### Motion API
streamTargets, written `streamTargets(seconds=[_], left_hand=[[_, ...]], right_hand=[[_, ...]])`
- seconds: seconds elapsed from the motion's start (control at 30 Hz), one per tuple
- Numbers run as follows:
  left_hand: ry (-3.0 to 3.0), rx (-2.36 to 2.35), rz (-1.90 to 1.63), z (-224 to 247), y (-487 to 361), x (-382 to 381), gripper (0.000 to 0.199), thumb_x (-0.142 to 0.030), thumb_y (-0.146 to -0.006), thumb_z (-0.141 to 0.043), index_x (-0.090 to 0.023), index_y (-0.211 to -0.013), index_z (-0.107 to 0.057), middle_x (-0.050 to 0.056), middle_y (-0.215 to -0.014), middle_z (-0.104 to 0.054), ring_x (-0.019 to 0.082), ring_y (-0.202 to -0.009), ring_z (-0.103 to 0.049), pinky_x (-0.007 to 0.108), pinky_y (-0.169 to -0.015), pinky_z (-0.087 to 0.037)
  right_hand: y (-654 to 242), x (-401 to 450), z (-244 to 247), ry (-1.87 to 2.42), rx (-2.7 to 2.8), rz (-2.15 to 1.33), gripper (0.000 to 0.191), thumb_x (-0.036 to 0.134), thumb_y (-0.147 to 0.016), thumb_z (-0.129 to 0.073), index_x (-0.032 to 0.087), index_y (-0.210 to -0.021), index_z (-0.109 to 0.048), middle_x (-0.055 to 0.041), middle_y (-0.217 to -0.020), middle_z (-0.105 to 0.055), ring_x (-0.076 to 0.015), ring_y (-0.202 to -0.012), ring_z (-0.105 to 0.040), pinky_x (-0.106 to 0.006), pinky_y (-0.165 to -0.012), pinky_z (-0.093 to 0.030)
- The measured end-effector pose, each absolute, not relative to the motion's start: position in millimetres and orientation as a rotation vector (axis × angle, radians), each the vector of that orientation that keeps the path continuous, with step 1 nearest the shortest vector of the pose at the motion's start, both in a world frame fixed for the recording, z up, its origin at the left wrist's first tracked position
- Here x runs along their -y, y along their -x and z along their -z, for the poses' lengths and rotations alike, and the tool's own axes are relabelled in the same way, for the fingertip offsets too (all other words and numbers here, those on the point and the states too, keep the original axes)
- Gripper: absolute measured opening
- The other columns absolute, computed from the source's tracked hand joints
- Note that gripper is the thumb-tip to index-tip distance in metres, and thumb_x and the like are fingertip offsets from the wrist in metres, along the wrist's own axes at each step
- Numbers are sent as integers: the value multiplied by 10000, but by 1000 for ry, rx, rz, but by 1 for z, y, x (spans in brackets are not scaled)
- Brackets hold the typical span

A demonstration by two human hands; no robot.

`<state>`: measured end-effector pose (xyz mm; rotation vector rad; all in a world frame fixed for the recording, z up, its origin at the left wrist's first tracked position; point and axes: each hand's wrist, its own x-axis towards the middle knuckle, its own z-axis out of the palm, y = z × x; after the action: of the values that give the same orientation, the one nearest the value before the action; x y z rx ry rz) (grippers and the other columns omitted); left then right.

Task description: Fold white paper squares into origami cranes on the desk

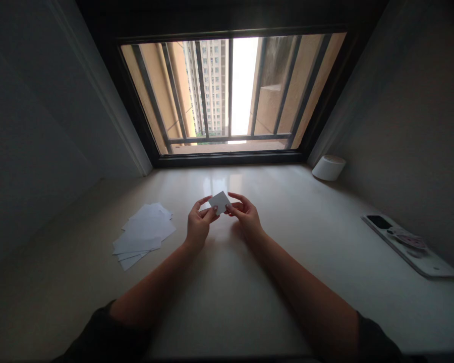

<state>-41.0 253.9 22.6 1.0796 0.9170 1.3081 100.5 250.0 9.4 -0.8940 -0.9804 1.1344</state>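
A small white square of paper [220, 200], turned with one corner toward the window, is held up above the white surface between my two hands. My left hand [200, 222] grips its left side, with the thumb on the near face. On the right side, my right hand [246, 214] pinches the paper's edge between thumb and fingers. Several white paper sheets [144, 232] lie in a loose, overlapping pile to the left of my left hand.
The pale sill surface [219, 302] runs up to a dark-framed window [227, 160] with bars outside. A white roll [329, 168] stands at the back right corner. At the far right, a phone [412, 248] with a round grip lies near the wall.
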Motion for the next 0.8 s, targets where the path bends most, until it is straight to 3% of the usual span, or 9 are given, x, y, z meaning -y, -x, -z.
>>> streamTargets(seconds=[0.2,0.37,0.5,0.67,0.8], left_hand=[[-1219,-1002,-1361,-21,45,-259,497,-323,-763,-645,-142,-1197,-482,65,-777,-709,199,-791,-669,374,-786,-521],[-1779,-1180,-1312,-22,53,-258,362,-301,-842,-522,-233,-1195,-477,13,-778,-679,164,-703,-639,267,-660,-483],[-2210,-1270,-1098,-24,56,-255,341,-263,-832,-523,-285,-1172,-512,-17,-745,-661,147,-605,-596,238,-600,-415],[-2036,-1223,-1127,-24,54,-257,401,-327,-833,-535,-266,-1221,-454,-10,-765,-662,155,-673,-621,249,-641,-450],[-1883,-1097,-1153,-25,52,-258,405,-360,-813,-570,-248,-1194,-489,16,-829,-678,165,-764,-645,269,-704,-485]], right_hand=[[-104,-249,-9,878,1093,-1212,479,372,-696,-669,216,-1140,-584,-35,-759,-704,-213,-738,-671,-317,-678,-449],[-106,-252,-6,916,1081,-1106,414,422,-756,-598,232,-1120,-543,-30,-827,-658,-169,-738,-620,-284,-634,-468],[-102,-253,-3,960,1139,-1059,439,377,-670,-703,238,-1048,-528,13,-739,-615,-140,-644,-574,-256,-581,-465],[-101,-253,-2,896,1098,-1071,307,358,-672,-692,244,-920,-550,39,-712,-586,-114,-562,-557,-237,-528,-448],[-102,-253,-4,885,957,-1078,219,363,-673,-682,208,-811,-610,12,-726,-619,-126,-596,-585,-266,-587,-484]])
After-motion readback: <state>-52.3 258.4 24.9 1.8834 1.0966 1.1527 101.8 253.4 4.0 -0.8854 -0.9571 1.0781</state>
